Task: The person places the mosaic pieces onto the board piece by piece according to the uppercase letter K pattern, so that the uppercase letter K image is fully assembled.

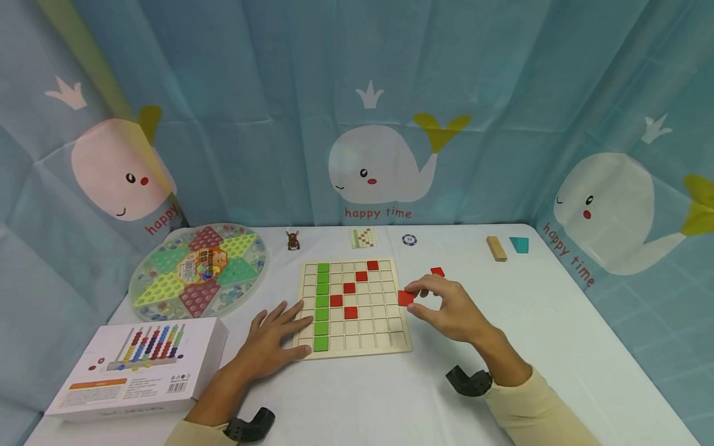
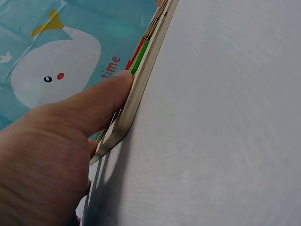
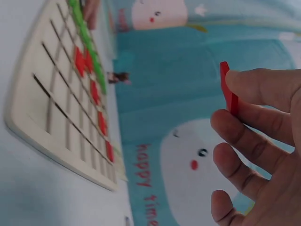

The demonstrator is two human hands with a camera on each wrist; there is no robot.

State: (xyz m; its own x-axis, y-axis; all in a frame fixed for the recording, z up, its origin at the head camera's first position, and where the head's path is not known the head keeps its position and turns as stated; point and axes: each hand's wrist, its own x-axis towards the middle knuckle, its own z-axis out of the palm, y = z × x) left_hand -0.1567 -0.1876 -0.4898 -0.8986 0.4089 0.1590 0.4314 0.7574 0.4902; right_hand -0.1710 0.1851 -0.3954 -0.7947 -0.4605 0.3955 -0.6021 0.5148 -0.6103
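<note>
Her right hand (image 1: 446,310) pinches a red tile (image 1: 405,298) just right of the grid board (image 1: 357,347), which her flat, open left hand (image 1: 273,344) steadies.

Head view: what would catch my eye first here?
Probably the square wooden grid board at the middle of the white table, with a column of green tiles down its left side and red tiles slanting across it. The right hand pinches a flat red square tile at the board's right edge, while the left hand lies flat on its near left corner.
</note>
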